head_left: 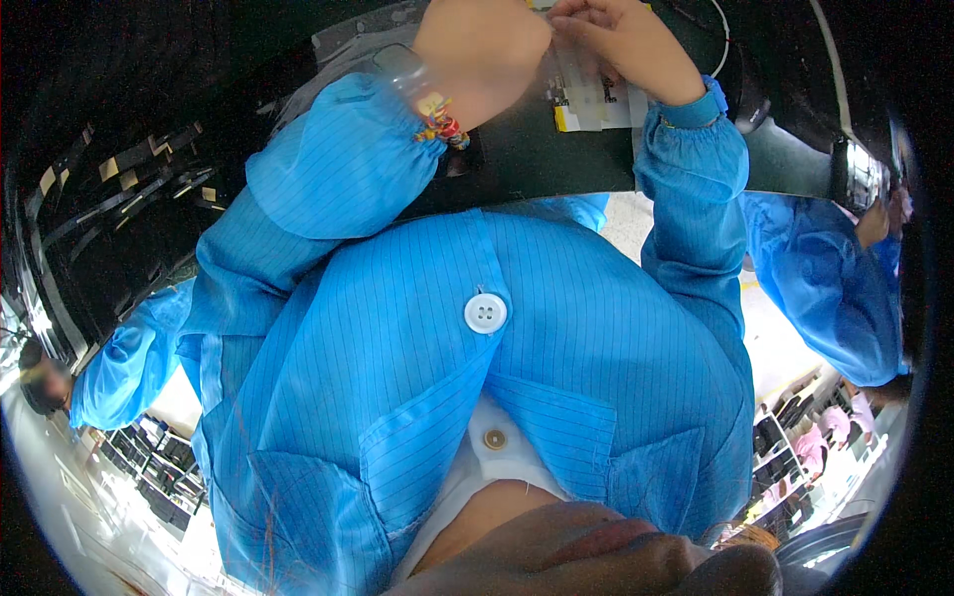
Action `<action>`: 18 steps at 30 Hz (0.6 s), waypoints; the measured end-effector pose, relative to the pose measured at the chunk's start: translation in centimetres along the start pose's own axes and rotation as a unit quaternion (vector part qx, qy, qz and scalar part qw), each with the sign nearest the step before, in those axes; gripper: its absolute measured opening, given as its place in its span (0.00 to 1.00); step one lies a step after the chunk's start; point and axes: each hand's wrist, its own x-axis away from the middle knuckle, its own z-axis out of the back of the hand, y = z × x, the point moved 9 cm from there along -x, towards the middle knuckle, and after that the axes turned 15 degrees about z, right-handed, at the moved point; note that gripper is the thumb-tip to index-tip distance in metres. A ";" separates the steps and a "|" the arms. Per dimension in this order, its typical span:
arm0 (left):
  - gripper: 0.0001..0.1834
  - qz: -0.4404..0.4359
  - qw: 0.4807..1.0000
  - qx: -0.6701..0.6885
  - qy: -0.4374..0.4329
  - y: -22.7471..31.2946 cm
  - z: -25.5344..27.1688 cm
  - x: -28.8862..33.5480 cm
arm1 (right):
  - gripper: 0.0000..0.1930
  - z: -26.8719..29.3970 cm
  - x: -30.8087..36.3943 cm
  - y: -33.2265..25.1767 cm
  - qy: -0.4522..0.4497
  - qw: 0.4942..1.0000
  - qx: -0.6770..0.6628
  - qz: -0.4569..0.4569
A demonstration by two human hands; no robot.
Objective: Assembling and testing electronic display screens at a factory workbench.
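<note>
Up top, both hands, left hand [484,50], right hand [621,40], clear plastic strip [586,84]

Both your arms rise from your chest toward the top edge of the view, bent at the elbows and sleeved in blue striped fabric with gathered cuffs. Your left hand [484,55] shows its back and wrist, with a colourful beaded band and a clear strap just above the cuff. Its fingers are hidden past the hand's edge, so their grip cannot be told. Your right hand [621,45] sits just beside it, nearly touching, fingers curled downward and pinched together at the tips. The right forearm stands almost upright; the left slants in from the side.
</note>
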 end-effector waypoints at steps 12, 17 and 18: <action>0.08 -0.003 1.000 -0.010 0.016 0.1 0.1 -0.2 | 0.08 0.1 -0.3 -0.3 -0.002 0.999 0.020 0.026; 0.08 -0.010 1.000 -0.020 0.016 0.3 0.1 -0.3 | 0.08 0.2 -0.3 -0.2 0.002 0.999 0.013 0.037; 0.08 -0.010 1.000 -0.020 0.015 0.3 0.2 -0.3 | 0.08 0.2 -0.3 -0.2 0.002 0.999 0.013 0.037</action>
